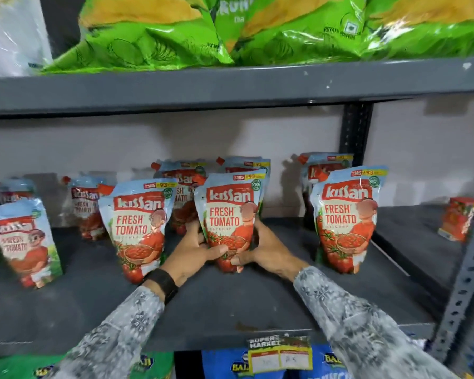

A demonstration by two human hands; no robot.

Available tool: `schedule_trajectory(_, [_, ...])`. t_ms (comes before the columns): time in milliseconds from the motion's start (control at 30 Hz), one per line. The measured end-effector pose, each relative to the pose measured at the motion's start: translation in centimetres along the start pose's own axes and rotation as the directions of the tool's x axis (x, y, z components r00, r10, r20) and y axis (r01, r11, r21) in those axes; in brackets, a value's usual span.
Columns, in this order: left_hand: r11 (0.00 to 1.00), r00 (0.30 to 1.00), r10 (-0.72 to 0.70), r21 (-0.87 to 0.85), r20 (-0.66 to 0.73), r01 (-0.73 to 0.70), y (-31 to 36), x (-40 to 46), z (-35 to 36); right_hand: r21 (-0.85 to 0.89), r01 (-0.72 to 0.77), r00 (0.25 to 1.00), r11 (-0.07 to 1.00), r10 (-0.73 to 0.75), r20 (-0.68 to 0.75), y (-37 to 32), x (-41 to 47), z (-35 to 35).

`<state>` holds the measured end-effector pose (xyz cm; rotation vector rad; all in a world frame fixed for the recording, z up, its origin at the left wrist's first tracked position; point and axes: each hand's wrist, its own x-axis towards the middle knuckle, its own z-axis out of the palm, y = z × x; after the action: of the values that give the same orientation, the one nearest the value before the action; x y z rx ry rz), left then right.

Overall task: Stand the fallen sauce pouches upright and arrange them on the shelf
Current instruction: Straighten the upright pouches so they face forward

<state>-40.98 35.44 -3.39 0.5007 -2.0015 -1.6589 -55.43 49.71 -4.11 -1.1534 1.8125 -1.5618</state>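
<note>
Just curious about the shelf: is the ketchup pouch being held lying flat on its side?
No, the middle pouch stands upright between the left hand and right hand.

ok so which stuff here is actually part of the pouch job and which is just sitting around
Part of the job:
- centre ketchup pouch, held by the left hand and right hand
- other ketchup pouches standing along the shelf
- grey shelf

Just there:
- green crisp bags above
- price tag
- blue packets below

Pouches (138, 228) stand in rows on shelf (230, 305), chip bags (153, 31) above
</note>
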Motion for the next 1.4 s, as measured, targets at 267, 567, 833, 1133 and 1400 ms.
schedule_trajectory(267, [0.997, 0.992, 0.076, -0.019, 0.099, -0.074, -0.9, 0.2, 3.0, -0.03, -0.03, 0.99, 0.999, 0.026, -0.137, 0.6, -2.0, -2.3])
schedule_trajectory(567, [0.996, 0.991, 0.093, -0.007, 0.095, -0.093, -1.3, -0.5, 3.6, -0.029, -0.018, 0.99, 0.999, 0.014, -0.137, 0.8, -3.2, -2.5])
schedule_trajectory(833, [0.986, 0.993, 0.111, 0.121, 0.037, -0.115, -1.6, -2.8, 1.4, -0.047, -0.01, 0.916, 0.999, -0.01, -0.401, 1.2, -6.2, -1.9])
schedule_trajectory(1133, [0.941, 0.919, 0.318, 0.196, -0.231, -0.276, -1.6, -7.9, -10.5, 0.01, 0.125, 0.955, 0.992, -0.117, -0.273, -1.8, -5.0, 8.2])
schedule_trajectory(1400, [0.977, 0.983, 0.124, 0.191, -0.139, -0.096, -2.7, -5.3, -19.7, -0.054, 0.019, 0.996, 0.998, -0.023, -0.084, -3.0, 2.5, 16.4])
